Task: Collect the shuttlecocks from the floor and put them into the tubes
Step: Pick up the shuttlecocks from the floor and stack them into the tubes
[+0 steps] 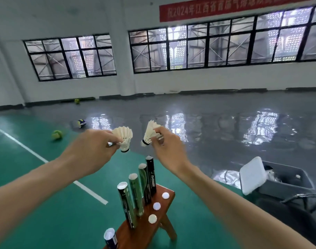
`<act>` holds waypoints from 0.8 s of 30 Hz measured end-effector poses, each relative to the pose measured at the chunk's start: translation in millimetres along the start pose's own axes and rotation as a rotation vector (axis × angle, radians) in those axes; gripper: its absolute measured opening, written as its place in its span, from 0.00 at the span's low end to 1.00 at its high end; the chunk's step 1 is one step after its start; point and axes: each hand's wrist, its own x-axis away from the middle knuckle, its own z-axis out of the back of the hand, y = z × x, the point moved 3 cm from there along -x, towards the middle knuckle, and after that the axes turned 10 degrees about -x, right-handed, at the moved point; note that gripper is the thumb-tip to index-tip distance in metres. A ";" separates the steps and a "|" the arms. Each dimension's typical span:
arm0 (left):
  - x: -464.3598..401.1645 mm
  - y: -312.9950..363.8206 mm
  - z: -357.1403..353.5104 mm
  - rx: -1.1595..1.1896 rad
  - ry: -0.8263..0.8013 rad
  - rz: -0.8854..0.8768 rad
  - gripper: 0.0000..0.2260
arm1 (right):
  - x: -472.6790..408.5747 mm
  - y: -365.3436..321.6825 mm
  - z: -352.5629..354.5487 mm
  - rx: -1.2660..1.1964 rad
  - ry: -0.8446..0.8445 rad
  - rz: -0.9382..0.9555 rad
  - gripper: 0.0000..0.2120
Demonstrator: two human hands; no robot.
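Head view: two shuttlecocks are held up above a row of tubes that stand on a wooden stool point(146, 229).
Left hand point(92, 150): its fingertips are pinched on the left shuttlecock point(124, 137) near the cork; the cork points down, the feathers up, so the long axis is close to upright.
Right hand point(167, 148): its fingers are pinched round the right shuttlecock point(150, 134); this one is tilted, cork down and to the left, feathers up and to the right.
Tubes: five are seen, four upright in a line, the black tube point(151, 177) farthest, then two green tubes point(138, 193) and a dark tube point(125, 205); a fifth, blue tube point(110, 239) stands at the near edge of the frame.
Key relation: the tube mouths lie below and between both hands; the left shuttlecock is judged already aligned with the tubes' long axis, while the right one would need to be turned cork-down first.
Caps: three white caps point(156, 206) lie on the stool beside the tubes.
Surface: a green court floor point(46, 203) with a white line, turning to glossy grey farther off.
Room: a hall with black-framed windows, a red banner, a few balls on the floor and a grey bin point(288, 184) to the right.
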 end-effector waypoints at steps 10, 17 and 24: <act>-103.4 -106.2 -122.2 0.069 -0.149 0.155 0.06 | -105.9 124.8 -73.2 0.153 -0.130 0.013 0.07; -136.1 -116.7 -286.7 0.082 -0.284 0.328 0.08 | -159.5 275.3 -133.3 0.048 -0.294 -0.069 0.08; -146.5 -116.2 -416.3 0.020 -0.499 0.534 0.08 | -165.7 387.5 -195.2 -0.055 -0.544 -0.189 0.09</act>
